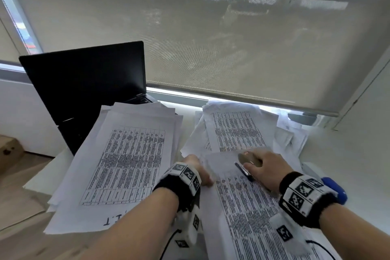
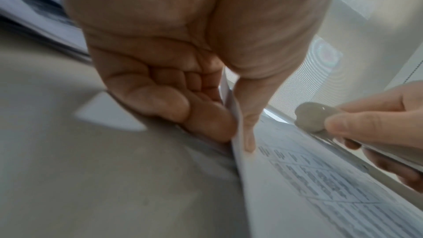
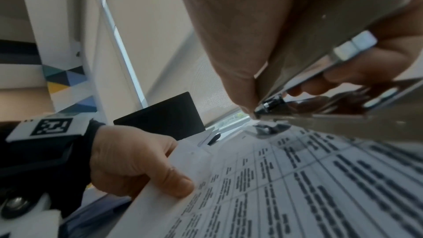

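Note:
A sheaf of printed table sheets (image 1: pixel 242 207) lies in front of me on the desk. My left hand (image 1: pixel 200 172) pinches its left edge near the top, thumb (image 2: pixel 248 124) on the printed face and fingers (image 2: pixel 206 124) curled underneath. My right hand (image 1: pixel 266 167) grips a grey metal stapler (image 1: pixel 248 159) at the sheaf's top right corner. In the right wrist view the stapler (image 3: pixel 332 120) sits over the paper (image 3: pixel 297 187) with its nose at the corner, and the left hand (image 3: pixel 137 166) holds the edge. The left wrist view shows the stapler's rounded end (image 2: pixel 311 117).
A loose stack of printed sheets (image 1: pixel 126 164) lies left, partly over an open black laptop (image 1: pixel 84 82). Another messy pile (image 1: pixel 236 129) lies behind, by the window blind (image 1: pixel 211 38). A blue object (image 1: pixel 335 188) sits right of my right wrist. A cardboard box (image 1: pixel 8 150) is at far left.

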`<control>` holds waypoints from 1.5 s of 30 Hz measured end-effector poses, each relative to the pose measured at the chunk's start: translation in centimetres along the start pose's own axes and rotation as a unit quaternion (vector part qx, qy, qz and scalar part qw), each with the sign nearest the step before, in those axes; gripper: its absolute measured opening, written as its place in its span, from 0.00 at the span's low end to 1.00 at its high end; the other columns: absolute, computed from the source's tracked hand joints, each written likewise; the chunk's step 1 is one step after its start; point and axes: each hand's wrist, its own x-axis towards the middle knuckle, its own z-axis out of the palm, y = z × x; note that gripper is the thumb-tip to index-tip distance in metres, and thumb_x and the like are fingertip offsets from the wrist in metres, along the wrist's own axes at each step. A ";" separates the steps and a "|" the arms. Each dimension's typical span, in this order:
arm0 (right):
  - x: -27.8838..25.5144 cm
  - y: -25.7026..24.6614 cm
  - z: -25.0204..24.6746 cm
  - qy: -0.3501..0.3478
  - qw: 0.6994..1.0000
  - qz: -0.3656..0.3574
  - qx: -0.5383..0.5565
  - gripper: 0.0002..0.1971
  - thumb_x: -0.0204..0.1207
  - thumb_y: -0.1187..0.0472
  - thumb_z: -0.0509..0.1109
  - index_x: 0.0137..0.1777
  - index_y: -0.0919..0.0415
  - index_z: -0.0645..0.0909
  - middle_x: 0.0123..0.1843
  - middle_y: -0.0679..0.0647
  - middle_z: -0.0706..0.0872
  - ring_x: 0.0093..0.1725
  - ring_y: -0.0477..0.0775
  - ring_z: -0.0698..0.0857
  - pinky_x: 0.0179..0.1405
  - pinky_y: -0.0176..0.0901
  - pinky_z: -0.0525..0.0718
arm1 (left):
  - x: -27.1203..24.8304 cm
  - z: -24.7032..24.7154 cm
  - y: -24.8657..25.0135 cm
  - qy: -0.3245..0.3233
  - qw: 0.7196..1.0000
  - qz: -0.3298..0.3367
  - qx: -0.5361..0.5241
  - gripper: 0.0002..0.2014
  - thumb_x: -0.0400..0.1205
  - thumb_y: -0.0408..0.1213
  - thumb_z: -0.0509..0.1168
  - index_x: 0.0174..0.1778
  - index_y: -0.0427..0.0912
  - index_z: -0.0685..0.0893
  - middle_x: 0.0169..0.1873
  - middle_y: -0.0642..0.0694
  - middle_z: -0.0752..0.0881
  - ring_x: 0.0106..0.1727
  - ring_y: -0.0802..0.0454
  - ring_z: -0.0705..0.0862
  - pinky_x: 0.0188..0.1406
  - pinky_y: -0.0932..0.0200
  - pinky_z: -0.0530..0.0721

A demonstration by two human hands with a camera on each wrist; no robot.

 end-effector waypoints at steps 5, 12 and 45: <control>-0.2 0.7 0.7 -0.018 0.998 0.053 -0.036 0.17 0.76 0.46 0.70 0.61 0.54 0.82 0.54 0.53 0.87 0.50 0.52 0.83 0.54 0.42 0.79 | -0.5 0.3 0.0 0.019 1.000 0.008 0.012 0.29 0.66 0.46 0.83 0.54 0.43 0.74 0.53 0.45 0.81 0.58 0.42 0.83 0.61 0.49 0.84; 0.3 0.7 1.2 -0.012 0.997 0.065 -0.028 0.15 0.77 0.49 0.68 0.59 0.55 0.82 0.53 0.54 0.86 0.47 0.51 0.80 0.54 0.41 0.78 | -0.3 0.0 0.2 0.012 1.000 0.008 0.022 0.25 0.67 0.46 0.82 0.52 0.43 0.76 0.53 0.46 0.83 0.55 0.44 0.83 0.60 0.52 0.84; 3.6 -2.4 2.6 0.090 0.977 0.171 0.092 0.18 0.79 0.48 0.65 0.55 0.65 0.83 0.54 0.62 0.87 0.54 0.62 0.85 0.51 0.43 0.78 | -2.5 -0.7 0.5 0.015 1.000 0.011 0.004 0.27 0.73 0.43 0.79 0.64 0.39 0.77 0.61 0.43 0.83 0.63 0.43 0.83 0.59 0.53 0.82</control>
